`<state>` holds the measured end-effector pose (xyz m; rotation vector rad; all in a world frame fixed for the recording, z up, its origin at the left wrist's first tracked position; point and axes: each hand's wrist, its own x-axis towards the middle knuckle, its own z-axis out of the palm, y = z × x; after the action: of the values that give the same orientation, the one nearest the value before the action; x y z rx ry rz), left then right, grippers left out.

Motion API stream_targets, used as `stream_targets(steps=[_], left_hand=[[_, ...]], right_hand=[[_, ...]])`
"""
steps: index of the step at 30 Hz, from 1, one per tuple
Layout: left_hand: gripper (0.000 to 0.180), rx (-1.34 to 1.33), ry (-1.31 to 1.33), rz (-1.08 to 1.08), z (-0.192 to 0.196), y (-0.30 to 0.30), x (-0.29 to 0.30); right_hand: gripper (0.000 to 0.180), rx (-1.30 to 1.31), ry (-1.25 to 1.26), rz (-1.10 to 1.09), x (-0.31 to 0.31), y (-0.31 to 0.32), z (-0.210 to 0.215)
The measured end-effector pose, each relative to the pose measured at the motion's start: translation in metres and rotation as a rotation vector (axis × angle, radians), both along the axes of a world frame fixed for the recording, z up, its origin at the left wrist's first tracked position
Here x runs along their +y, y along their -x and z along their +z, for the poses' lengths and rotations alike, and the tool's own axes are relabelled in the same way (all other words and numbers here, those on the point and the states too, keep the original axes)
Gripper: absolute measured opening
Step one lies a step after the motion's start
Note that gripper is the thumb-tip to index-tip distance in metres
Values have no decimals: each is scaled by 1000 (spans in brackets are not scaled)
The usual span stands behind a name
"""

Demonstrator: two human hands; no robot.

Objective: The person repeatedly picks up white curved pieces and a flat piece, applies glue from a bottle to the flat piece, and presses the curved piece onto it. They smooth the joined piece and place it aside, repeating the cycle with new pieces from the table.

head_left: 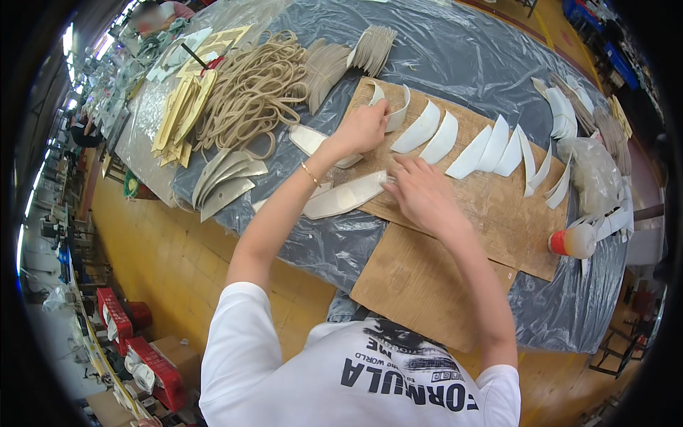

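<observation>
Near the middle of the frame, on the brown board (491, 206) over the worktop, my left hand (364, 128) presses a curved white piece (395, 114), fingers bent over its edge. My right hand (424, 193) lies open-fingered on a long pale strip (345, 196). I judge this mid-layout; next needs careful seating beside the white row (491, 146).
</observation>
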<state>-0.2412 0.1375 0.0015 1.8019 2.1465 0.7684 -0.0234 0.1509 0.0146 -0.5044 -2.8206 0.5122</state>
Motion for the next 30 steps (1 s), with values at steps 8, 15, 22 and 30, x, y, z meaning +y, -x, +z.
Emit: stream_targets(steps=[8, 15, 22, 30], left_hand=[[23, -568, 274, -29, 28, 35, 31], [22, -630, -94, -195, 123, 42, 30], [20, -1159, 245, -542, 84, -55, -89], [20, -859, 540, -372, 4, -165, -134]], right_hand=[[62, -183, -210, -69, -15, 48, -32], [50, -101, -111, -71, -8, 44, -36], [34, 636, 947, -457, 2, -75, 1], [34, 174, 1170, -541, -78, -225, -5]])
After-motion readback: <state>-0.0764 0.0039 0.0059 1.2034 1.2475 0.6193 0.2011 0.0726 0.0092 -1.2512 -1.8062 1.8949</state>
